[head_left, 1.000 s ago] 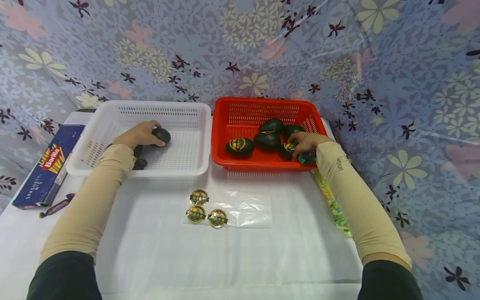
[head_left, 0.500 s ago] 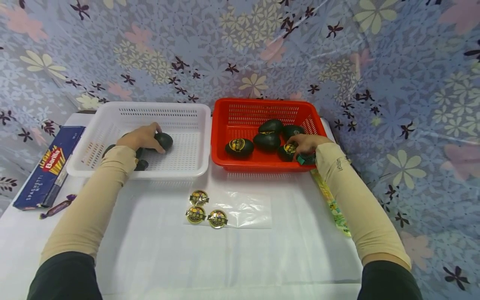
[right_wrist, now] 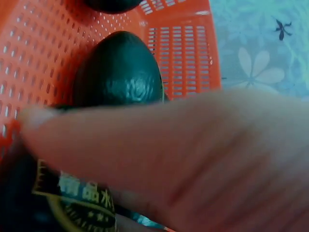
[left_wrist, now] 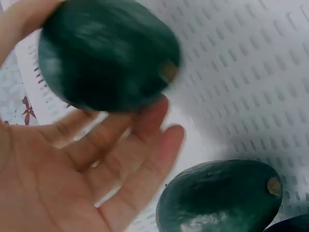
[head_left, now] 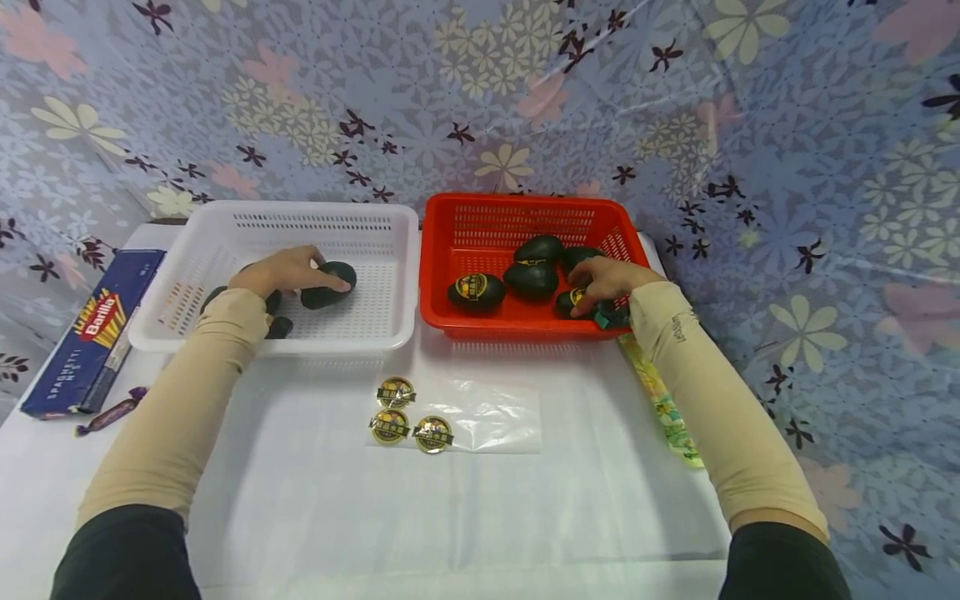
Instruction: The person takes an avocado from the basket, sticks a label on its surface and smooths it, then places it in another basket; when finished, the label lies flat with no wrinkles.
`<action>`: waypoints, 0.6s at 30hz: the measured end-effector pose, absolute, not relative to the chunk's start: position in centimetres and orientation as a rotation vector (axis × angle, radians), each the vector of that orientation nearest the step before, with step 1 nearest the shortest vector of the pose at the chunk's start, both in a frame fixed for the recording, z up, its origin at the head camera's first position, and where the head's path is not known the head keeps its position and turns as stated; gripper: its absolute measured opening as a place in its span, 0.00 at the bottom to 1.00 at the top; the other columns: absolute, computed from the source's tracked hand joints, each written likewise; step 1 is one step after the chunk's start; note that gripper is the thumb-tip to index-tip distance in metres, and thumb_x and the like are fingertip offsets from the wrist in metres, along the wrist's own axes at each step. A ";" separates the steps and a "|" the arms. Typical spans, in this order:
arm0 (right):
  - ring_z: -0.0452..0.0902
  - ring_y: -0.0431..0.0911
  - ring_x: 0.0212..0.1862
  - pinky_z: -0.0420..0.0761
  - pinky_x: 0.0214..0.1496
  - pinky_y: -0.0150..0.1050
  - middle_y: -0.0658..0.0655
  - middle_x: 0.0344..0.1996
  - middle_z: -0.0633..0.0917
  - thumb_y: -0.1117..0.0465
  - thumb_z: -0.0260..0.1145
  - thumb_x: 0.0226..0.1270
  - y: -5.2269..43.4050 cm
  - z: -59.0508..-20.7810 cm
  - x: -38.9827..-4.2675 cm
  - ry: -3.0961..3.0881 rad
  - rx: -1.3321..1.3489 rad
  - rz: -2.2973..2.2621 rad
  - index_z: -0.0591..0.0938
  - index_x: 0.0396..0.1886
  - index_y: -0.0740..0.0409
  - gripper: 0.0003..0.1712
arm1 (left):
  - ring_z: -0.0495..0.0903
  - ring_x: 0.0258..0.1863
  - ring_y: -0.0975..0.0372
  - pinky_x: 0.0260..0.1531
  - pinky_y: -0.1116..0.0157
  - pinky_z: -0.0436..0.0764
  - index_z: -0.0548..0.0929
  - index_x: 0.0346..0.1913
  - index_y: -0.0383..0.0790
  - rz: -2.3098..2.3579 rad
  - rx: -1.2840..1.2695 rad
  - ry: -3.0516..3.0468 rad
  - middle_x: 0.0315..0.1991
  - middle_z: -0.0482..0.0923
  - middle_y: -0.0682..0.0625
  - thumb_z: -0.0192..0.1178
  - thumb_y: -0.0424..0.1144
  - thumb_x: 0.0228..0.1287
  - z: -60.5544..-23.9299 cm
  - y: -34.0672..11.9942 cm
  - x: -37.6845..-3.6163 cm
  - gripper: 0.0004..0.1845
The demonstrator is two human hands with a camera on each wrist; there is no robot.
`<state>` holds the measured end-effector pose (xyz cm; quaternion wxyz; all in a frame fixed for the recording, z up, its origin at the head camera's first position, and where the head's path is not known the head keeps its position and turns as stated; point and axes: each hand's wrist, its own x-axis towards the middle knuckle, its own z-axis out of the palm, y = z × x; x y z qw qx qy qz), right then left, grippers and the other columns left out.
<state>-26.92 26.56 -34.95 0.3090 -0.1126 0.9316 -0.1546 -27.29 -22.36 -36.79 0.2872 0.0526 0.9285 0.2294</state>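
My left hand (head_left: 287, 270) is in the white basket (head_left: 367, 342), pinching a dark green avocado (head_left: 330, 286). In the left wrist view the thumb lies on that avocado (left_wrist: 108, 53) from above, with the fingertips below it. Another avocado (left_wrist: 217, 198) lies nearby on the basket floor. Over in the red basket (head_left: 525, 332), my right hand (head_left: 611, 279) grips an avocado bearing a black and gold sticker (right_wrist: 87, 208). Its thumb crosses this avocado, and its other fingers are mostly hidden. Beside it sits an unheld avocado (right_wrist: 120, 70).
Several more avocados, one with a facing sticker (head_left: 477, 290), lie in the red basket. Round gold stickers (head_left: 390, 425) on a clear plastic sheet (head_left: 495, 417) lie in front. At left are a spaghetti box (head_left: 93, 333) and a wrapped candy (head_left: 112, 413); at right, a yellow-green packet (head_left: 671, 417).
The avocado in my left hand has shifted slightly right and turned, showing more of its side. My right thumb has slid left across the stickered avocado.
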 end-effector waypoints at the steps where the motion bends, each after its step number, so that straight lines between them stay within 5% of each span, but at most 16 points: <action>1: 0.68 0.64 0.70 0.68 0.73 0.60 0.72 0.67 0.73 0.55 0.73 0.61 26.3 -34.7 -26.7 2.480 -0.304 -0.401 0.70 0.69 0.70 0.41 | 0.74 0.59 0.40 0.53 0.46 0.82 0.57 0.75 0.31 0.636 0.153 2.473 0.70 0.61 0.28 0.60 0.62 0.65 -36.6 -22.3 -27.3 0.48; 5: 0.65 0.65 0.71 0.65 0.74 0.61 0.72 0.68 0.73 0.53 0.69 0.66 25.2 -33.4 -26.0 2.562 -0.334 -0.360 0.70 0.69 0.70 0.38 | 0.70 0.65 0.37 0.58 0.43 0.79 0.52 0.79 0.37 0.726 0.191 2.469 0.73 0.57 0.27 0.58 0.63 0.67 -35.7 -22.2 -27.4 0.49; 9: 0.72 0.63 0.67 0.70 0.71 0.59 0.69 0.64 0.78 0.53 0.68 0.69 23.4 -32.4 -24.7 2.692 -0.471 -0.405 0.74 0.67 0.67 0.33 | 0.75 0.61 0.40 0.59 0.43 0.78 0.53 0.80 0.43 0.810 0.187 2.521 0.69 0.65 0.28 0.59 0.65 0.65 -34.4 -22.1 -27.1 0.49; 14: 0.83 0.54 0.52 0.81 0.58 0.51 0.60 0.49 0.87 0.57 0.68 0.70 20.3 -31.5 -21.8 2.938 -0.837 -0.705 0.83 0.54 0.59 0.17 | 0.80 0.52 0.45 0.55 0.47 0.80 0.54 0.79 0.47 0.952 0.142 2.582 0.62 0.72 0.32 0.61 0.68 0.62 -33.3 -21.9 -26.4 0.50; 18: 0.83 0.46 0.43 0.84 0.49 0.45 0.54 0.41 0.88 0.57 0.69 0.69 17.6 -31.0 -19.0 2.975 -1.111 -0.801 0.86 0.47 0.56 0.10 | 0.79 0.56 0.45 0.55 0.50 0.82 0.49 0.80 0.46 1.111 0.121 2.539 0.65 0.67 0.32 0.59 0.67 0.64 -32.6 -21.9 -25.4 0.51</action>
